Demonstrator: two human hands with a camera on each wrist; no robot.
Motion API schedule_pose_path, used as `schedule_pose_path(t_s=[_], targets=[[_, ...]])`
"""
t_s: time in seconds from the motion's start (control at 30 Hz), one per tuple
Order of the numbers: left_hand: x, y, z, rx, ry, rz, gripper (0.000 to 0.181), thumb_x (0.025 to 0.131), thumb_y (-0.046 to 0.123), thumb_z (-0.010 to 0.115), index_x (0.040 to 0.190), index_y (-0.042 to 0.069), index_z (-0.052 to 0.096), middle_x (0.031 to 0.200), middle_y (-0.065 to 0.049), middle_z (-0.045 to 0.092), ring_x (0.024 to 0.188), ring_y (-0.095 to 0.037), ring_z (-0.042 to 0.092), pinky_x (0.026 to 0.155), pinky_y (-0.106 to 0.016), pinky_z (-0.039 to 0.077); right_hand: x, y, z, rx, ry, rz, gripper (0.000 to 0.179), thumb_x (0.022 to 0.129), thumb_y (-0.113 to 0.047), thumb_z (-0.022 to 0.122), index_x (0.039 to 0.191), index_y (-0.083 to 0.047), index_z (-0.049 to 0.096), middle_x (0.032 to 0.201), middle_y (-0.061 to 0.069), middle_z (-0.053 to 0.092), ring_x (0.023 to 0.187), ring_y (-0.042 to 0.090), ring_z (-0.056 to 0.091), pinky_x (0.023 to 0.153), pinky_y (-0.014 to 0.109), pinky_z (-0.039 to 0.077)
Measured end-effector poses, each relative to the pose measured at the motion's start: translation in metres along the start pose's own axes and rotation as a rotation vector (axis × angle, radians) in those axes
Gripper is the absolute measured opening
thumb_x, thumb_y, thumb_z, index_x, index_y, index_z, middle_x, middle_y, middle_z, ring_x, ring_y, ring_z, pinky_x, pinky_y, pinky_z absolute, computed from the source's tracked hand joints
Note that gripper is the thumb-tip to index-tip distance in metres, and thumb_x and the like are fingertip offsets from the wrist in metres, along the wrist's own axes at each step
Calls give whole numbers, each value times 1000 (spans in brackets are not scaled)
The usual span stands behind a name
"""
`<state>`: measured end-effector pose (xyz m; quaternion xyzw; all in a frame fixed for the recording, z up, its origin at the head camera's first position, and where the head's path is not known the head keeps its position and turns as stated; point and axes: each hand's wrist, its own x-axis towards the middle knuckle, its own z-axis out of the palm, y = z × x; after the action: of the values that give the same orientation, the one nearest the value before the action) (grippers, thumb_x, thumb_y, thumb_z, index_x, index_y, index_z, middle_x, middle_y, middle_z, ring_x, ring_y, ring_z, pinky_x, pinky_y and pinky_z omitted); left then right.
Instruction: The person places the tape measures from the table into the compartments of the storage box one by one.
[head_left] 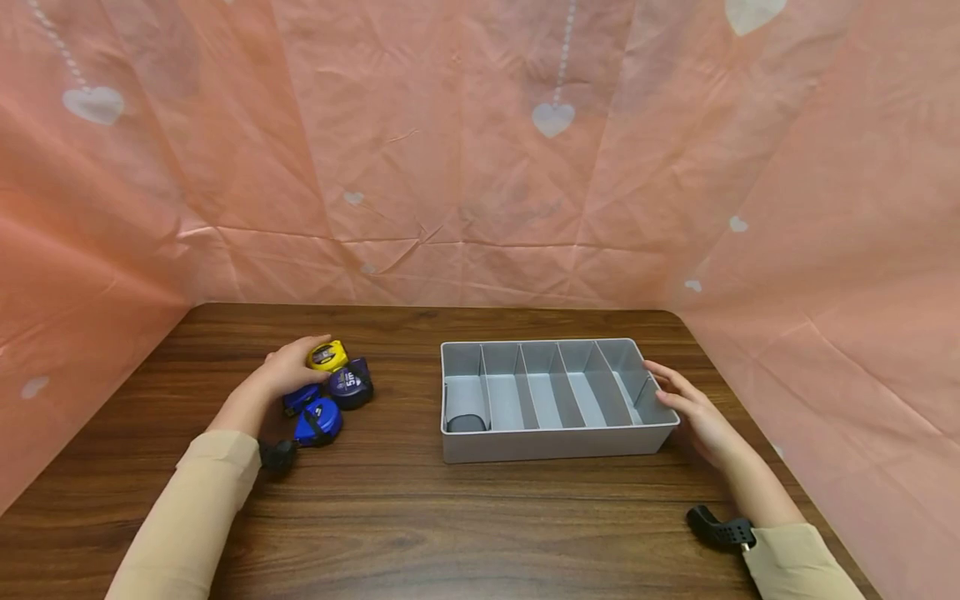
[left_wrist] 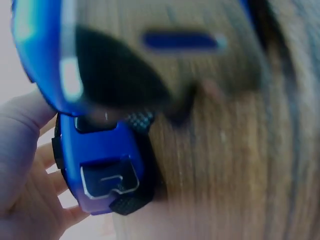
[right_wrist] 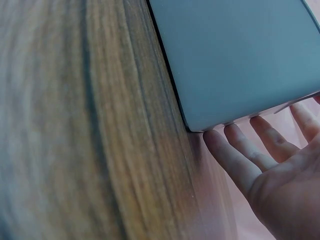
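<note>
My left hand (head_left: 288, 368) holds a yellow tape measure (head_left: 327, 356) between its thumb and fingers, at the far side of a cluster. Against it sits a dark navy tape measure (head_left: 350, 387) marked 5m. Two blue tape measures lie nearer, one blue tape measure (head_left: 318, 422) in front and another (left_wrist: 107, 150) partly under the hand; in the left wrist view they hide the yellow one. My right hand (head_left: 701, 421) touches the right end of a grey divided bin (head_left: 555, 444), its fingers extended along the end wall (right_wrist: 240, 65) and fingertips at the rim.
The bin's compartments run side by side, split by thin dividers (head_left: 572, 383). A dark grey rounded shape (head_left: 467, 423) shows low in the leftmost one, partly behind the front wall. The wooden table (head_left: 390, 517) is bounded by pink hanging cloth (head_left: 465, 167) at the back and sides.
</note>
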<state>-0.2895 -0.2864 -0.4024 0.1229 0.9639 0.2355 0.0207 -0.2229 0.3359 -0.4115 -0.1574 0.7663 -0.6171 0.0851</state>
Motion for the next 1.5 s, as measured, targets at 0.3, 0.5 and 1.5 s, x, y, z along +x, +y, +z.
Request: schedule_pose_path(t_s=[0.3,0.5,1.5], targets=[[6,-4,4,-51,8,-4,66,85,16,70,140,-7,42,128,-33,50,112,-47,49,92,-62,34,0,0,0,6,-1,-5,49,104,-17,37,152,-15,26,141,22,24,116,13,41,86,26,43],[6,-4,6,-75,35,31,62,84,12,71,136,-10,46,124,-33,53,108,-44,52,92,-56,39,0,0,0,10,-1,-18,49,104,-15,36,151,-14,26,140,22,25,116,13,42,86,25,43],[0,-7,8,-97,223,23,66,82,18,76,136,-8,48,130,-33,49,118,-49,45,97,-59,33,0,2,-1,15,0,-1,49,104,-16,36,152,-16,26,142,21,23,117,14,41,86,28,44]])
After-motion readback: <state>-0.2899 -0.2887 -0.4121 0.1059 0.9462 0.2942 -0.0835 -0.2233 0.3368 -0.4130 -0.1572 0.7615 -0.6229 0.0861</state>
